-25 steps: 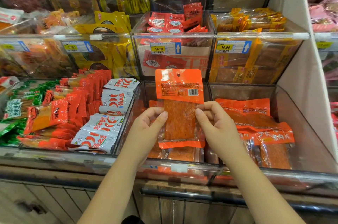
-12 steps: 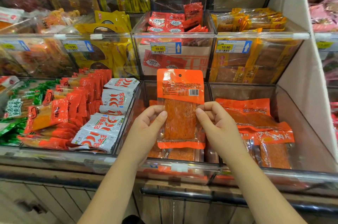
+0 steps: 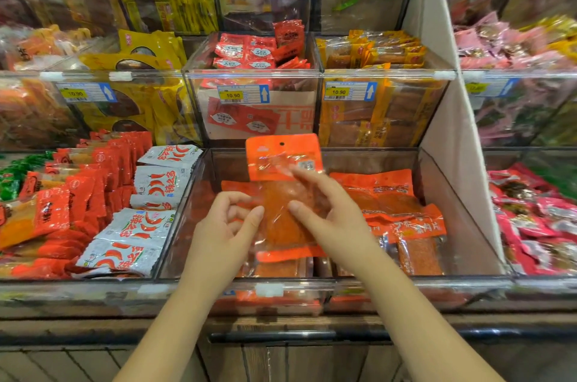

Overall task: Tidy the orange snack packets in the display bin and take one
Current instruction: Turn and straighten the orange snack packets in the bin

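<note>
We hold one orange snack packet [image 3: 281,232] upright at the centre of the frame, above the clear display bin [image 3: 184,225], header up and face towards us, probably so that we can check it as the one to take. The other orange packets [image 3: 390,191] lie overlapped just right of centre; whether they share its compartment we cannot tell. Our left hand [image 3: 224,225] pinches the packet's left edge, thumb in front and fingers curled; our right hand [image 3: 331,216] lies across the front with fingers spread fairly straight, touching rather than gripping as far as the blur lets us judge; both forearms run up from the bottom edge, angled towards the centre.
</note>
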